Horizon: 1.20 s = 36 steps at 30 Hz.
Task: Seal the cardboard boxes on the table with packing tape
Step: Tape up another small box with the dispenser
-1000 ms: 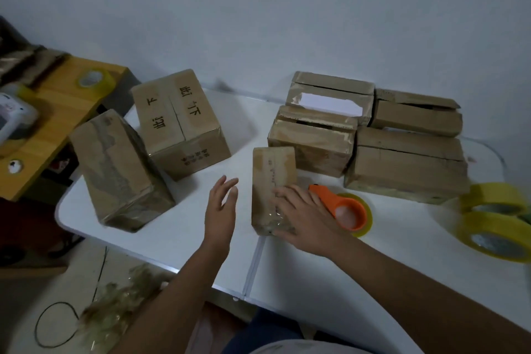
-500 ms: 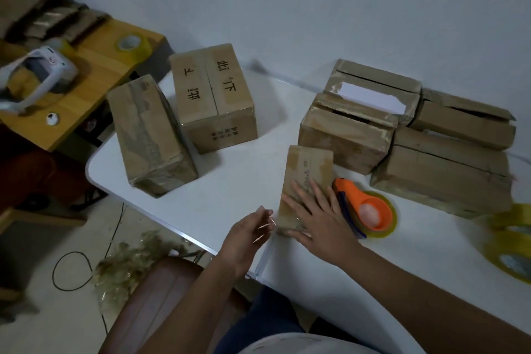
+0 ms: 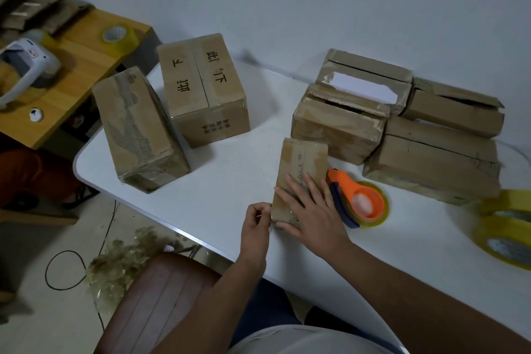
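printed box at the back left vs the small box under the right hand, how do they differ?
The printed box is much bigger than the small box. The printed box carries large black characters on top; the small box shows only faint marks. The printed box stands untouched, while the small box has the right hand flat on it and the left hand pinching at its near corner. Both are brown cardboard, closed, resting on the white table.
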Available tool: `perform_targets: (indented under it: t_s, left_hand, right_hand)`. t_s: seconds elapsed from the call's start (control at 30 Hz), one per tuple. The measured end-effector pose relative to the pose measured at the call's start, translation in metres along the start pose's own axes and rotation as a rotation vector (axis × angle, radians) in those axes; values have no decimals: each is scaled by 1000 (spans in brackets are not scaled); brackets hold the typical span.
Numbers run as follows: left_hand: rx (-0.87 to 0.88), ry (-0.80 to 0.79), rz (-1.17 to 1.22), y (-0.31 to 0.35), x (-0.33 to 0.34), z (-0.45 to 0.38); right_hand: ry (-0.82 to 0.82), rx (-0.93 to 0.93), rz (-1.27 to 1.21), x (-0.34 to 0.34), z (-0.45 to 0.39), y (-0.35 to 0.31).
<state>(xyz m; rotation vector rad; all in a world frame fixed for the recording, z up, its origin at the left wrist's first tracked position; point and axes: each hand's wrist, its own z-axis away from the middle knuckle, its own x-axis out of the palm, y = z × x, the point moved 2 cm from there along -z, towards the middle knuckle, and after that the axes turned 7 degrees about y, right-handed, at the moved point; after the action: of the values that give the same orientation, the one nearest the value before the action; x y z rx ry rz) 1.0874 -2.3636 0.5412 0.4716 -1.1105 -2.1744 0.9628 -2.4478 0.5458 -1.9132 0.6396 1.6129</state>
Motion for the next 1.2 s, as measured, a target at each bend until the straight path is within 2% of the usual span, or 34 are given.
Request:
perform_targets:
  t_s: [0.27,0.4,0.47,0.53,0.67,0.73,0.83,1.07,1.2]
  left_hand:
    - [-221,-58,-30,10,16,-16]
    - [-118,132,-137,13,4,-13]
    - [-32,132,-131,20,-4,-6]
    - [42,37,-187,24,-5,4]
    - [199,-199,-634,18,1,16]
    - [320,-259,-748,23,-8,13]
    - [506,-350,-789,34,-23,0]
    - [633,-603,-902,59,-30,-32]
    - [657,-608,-902,59,-32,-33]
  right_hand:
    - [-38,38,-6,-5,-1,-1]
    - [-51,36,-19,-7,-2,-1]
    - [-55,41,-20,-8,-2,-1]
    - [-55,39,-12,-7,-2,-2]
    - [-45,41,-31,-5,-2,-1]
    - [-49,44,-26,-6,-3,-2]
    - [-60,37,-16,-6,-2,-2]
    - [-127,-13,-35,-7,-1,0]
    - [-184,-70,-121,-13,-14,2]
